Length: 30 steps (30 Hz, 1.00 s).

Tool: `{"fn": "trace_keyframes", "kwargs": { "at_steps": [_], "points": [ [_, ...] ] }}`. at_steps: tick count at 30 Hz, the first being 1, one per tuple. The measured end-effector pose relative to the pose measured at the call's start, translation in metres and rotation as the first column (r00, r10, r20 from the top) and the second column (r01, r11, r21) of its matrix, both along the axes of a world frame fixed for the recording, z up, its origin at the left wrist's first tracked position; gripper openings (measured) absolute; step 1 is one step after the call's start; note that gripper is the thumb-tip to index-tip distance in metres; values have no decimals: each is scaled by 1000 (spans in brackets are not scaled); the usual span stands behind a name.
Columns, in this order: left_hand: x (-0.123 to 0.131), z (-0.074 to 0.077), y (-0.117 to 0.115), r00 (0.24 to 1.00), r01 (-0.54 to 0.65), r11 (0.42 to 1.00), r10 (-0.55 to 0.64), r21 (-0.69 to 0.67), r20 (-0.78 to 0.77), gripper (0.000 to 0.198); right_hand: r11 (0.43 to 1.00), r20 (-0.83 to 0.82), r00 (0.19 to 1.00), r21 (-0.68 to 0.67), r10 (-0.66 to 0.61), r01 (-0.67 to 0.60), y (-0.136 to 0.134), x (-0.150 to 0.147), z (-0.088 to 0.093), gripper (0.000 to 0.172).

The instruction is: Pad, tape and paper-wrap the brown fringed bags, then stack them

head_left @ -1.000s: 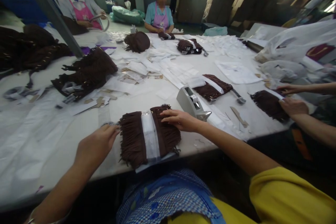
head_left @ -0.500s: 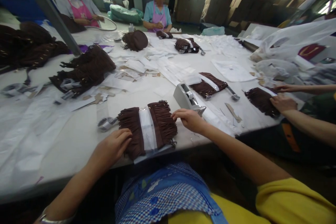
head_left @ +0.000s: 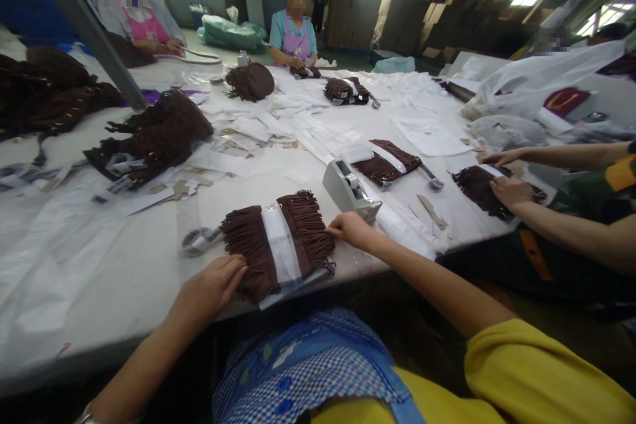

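Note:
A brown fringed bag [head_left: 303, 232] lies at the near edge of the white table [head_left: 149, 258], with a white paper band [head_left: 281, 253] wrapped across its middle. My left hand [head_left: 211, 288] rests on the bag's near left corner, fingers curled over the fringe. My right hand [head_left: 352, 228] pinches the bag's right edge, close to the grey tape dispenser [head_left: 348, 189]. A roll of tape [head_left: 199, 240] lies just left of the bag.
Another person's two hands [head_left: 507, 189] work on a second fringed bag [head_left: 477, 187] at the right. More banded bags [head_left: 390, 162], a heap of brown fringe bags [head_left: 149, 136], and scattered white paper cover the table. Two people sit at the far side.
My left hand moved from the table left of the bag onto its near left corner. My right hand slid from the top of the bag to its right edge.

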State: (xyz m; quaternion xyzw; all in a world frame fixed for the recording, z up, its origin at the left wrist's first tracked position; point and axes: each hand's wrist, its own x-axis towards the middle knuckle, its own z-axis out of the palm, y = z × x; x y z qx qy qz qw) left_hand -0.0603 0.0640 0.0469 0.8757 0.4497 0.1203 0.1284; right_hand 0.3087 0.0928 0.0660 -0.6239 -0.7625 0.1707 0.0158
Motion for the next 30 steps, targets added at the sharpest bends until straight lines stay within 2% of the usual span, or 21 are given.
{"fn": "trace_keyframes", "kwargs": {
  "at_steps": [4,8,13,14,17,18,19,20,22,23,24,26,30],
  "points": [
    [-1,-3,0,1000,-3,1000,3,4,-7,36,998,23,998,-17,58,-57,-1,-5,5,18],
    [-1,-6,1,1000,-8,1000,8,5,-4,36,998,66,996,-12,66,-65,-5,-11,8,17],
    [0,-1,0,999,-14,1000,14,10,-30,38,999,97,995,37,36,-39,-3,-6,17,46],
    [1,1,-1,1000,-14,1000,14,16,-26,37,998,104,994,52,26,-32,-2,-4,21,45],
    [6,10,-6,999,-20,997,17,78,45,35,990,105,994,142,3,-18,-4,-7,34,27],
    [9,14,-8,997,-9,995,1,100,78,34,983,85,996,176,39,-53,-7,-11,37,26],
    [12,18,-10,994,21,994,-33,111,105,34,969,52,990,203,134,-142,-10,-17,38,27],
    [16,21,-12,989,71,992,-84,108,122,33,934,11,959,224,282,-278,-14,-23,38,27],
    [21,24,-15,971,192,979,-200,75,130,29,788,-54,807,266,588,-556,-19,-32,33,27],
    [22,24,-16,963,235,970,-241,61,125,27,713,-60,730,283,681,-642,-21,-33,29,27],
    [20,23,-16,959,252,966,-257,55,115,26,671,-45,690,288,722,-683,-22,-29,25,26],
    [10,20,-15,967,233,971,-238,61,91,25,694,36,725,258,688,-672,-20,-13,20,25],
    [-21,17,-10,981,192,980,-193,46,30,23,848,244,841,110,483,-519,-19,25,23,27]
  ]
}}
